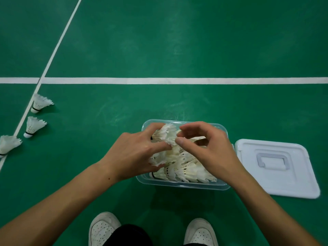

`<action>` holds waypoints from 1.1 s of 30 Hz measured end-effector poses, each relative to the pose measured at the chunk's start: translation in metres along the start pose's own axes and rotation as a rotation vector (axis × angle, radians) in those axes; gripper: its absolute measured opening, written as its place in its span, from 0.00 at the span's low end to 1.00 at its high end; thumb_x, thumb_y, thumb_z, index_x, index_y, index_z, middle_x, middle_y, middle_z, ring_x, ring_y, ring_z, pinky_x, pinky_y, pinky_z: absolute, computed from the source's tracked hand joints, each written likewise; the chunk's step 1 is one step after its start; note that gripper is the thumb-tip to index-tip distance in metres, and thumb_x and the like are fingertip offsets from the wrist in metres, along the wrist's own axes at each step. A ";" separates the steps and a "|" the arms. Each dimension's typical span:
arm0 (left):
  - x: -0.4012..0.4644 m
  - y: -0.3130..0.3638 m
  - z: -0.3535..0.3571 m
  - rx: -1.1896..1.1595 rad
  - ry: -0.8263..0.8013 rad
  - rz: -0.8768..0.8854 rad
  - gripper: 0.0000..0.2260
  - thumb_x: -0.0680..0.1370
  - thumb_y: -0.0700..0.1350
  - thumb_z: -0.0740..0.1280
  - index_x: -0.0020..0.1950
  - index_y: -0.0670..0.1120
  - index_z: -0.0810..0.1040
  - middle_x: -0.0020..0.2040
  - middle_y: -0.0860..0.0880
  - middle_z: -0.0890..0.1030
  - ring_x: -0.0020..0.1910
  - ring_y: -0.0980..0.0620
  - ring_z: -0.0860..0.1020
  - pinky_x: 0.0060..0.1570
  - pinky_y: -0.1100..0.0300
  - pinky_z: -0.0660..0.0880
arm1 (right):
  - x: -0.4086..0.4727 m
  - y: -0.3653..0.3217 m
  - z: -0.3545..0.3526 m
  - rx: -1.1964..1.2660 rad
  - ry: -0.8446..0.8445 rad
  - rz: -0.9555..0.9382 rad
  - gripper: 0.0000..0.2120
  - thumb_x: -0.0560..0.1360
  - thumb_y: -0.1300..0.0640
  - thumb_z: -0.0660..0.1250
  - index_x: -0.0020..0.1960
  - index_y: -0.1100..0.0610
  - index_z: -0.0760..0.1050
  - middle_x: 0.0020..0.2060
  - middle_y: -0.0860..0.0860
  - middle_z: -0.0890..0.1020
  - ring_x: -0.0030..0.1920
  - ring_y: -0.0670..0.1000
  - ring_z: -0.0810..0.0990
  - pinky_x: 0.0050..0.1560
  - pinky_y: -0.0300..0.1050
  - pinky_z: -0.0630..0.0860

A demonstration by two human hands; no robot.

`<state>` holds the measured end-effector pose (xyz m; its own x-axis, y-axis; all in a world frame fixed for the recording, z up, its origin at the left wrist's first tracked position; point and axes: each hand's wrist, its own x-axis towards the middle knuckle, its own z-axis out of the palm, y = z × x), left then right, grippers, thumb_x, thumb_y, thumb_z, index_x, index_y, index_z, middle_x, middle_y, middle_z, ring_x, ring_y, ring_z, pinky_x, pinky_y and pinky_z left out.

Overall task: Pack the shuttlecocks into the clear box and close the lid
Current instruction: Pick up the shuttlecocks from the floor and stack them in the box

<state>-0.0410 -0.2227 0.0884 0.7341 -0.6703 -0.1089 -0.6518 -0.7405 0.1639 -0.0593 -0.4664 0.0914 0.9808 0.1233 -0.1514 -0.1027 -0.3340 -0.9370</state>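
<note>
The clear box (182, 185) sits on the green floor with several white shuttlecocks (186, 170) lying inside. Both hands are over the box. My left hand (136, 155) grips a white shuttlecock (166, 134) at the box's far end, fingers curled around its feathers. My right hand (207, 148) has its thumb and curled fingers at that same shuttlecock's skirt. The white lid (276, 167) lies flat on the floor just right of the box. Three loose shuttlecocks lie at the far left: one (40, 103), another (33, 126) and a third (8, 145).
White court lines cross the green floor, one horizontal (177, 80) beyond the box and one diagonal (58, 41) at the left. My two white shoes (103, 228) (200, 232) stand at the bottom edge, close to the box.
</note>
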 end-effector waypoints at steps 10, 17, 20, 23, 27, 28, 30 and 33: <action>0.013 0.017 -0.002 0.055 -0.026 -0.003 0.26 0.70 0.58 0.76 0.68 0.61 0.77 0.78 0.45 0.69 0.39 0.46 0.82 0.27 0.58 0.70 | 0.008 0.000 0.015 0.193 0.091 0.125 0.13 0.74 0.60 0.79 0.56 0.52 0.83 0.41 0.47 0.89 0.43 0.45 0.88 0.45 0.38 0.82; -0.006 -0.004 -0.013 -0.171 0.206 -0.064 0.20 0.72 0.63 0.76 0.62 0.60 0.83 0.79 0.52 0.70 0.42 0.53 0.81 0.29 0.54 0.79 | -0.010 0.004 -0.002 0.177 0.286 0.036 0.13 0.73 0.62 0.80 0.56 0.53 0.85 0.40 0.48 0.89 0.40 0.44 0.87 0.46 0.40 0.83; -0.017 -0.024 -0.013 -0.141 0.196 -0.166 0.23 0.70 0.64 0.77 0.64 0.61 0.80 0.73 0.57 0.73 0.40 0.53 0.79 0.30 0.53 0.79 | -0.025 0.012 -0.017 0.023 0.361 -0.018 0.13 0.74 0.60 0.80 0.57 0.51 0.85 0.41 0.46 0.88 0.43 0.46 0.87 0.49 0.39 0.83; -0.018 -0.023 0.000 -0.068 0.099 -0.161 0.24 0.71 0.68 0.73 0.64 0.62 0.78 0.69 0.59 0.76 0.39 0.54 0.82 0.29 0.55 0.78 | -0.038 0.019 -0.012 -0.119 0.320 -0.055 0.15 0.74 0.59 0.80 0.59 0.52 0.85 0.41 0.43 0.88 0.46 0.43 0.87 0.52 0.34 0.82; -0.002 -0.011 0.015 0.021 0.011 -0.124 0.17 0.72 0.67 0.74 0.57 0.62 0.82 0.61 0.59 0.79 0.45 0.55 0.83 0.25 0.61 0.70 | -0.038 0.035 0.009 -0.294 0.275 -0.146 0.14 0.74 0.59 0.79 0.59 0.55 0.84 0.43 0.42 0.87 0.45 0.39 0.86 0.50 0.32 0.81; 0.003 -0.009 0.017 0.037 0.006 -0.110 0.16 0.72 0.66 0.75 0.56 0.62 0.83 0.60 0.59 0.80 0.46 0.55 0.83 0.25 0.63 0.68 | -0.037 0.039 0.013 -0.334 0.274 -0.167 0.14 0.74 0.59 0.79 0.59 0.55 0.84 0.42 0.43 0.87 0.44 0.39 0.86 0.50 0.31 0.81; 0.011 -0.006 0.021 0.066 -0.004 -0.084 0.15 0.72 0.65 0.76 0.54 0.61 0.84 0.57 0.59 0.80 0.48 0.55 0.83 0.27 0.64 0.65 | -0.034 0.045 0.016 -0.368 0.260 -0.169 0.14 0.74 0.59 0.80 0.58 0.55 0.84 0.41 0.43 0.86 0.43 0.39 0.85 0.49 0.30 0.81; 0.022 0.000 0.023 0.098 -0.028 -0.082 0.15 0.73 0.67 0.74 0.54 0.61 0.83 0.58 0.59 0.80 0.51 0.55 0.83 0.28 0.62 0.69 | -0.031 0.058 0.017 -0.394 0.169 -0.141 0.12 0.75 0.59 0.79 0.58 0.55 0.85 0.42 0.43 0.86 0.43 0.38 0.84 0.49 0.33 0.82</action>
<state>-0.0289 -0.2381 0.0638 0.7811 -0.6071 -0.1460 -0.6060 -0.7934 0.0572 -0.0981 -0.4736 0.0367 0.9973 0.0499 0.0537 0.0733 -0.6592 -0.7484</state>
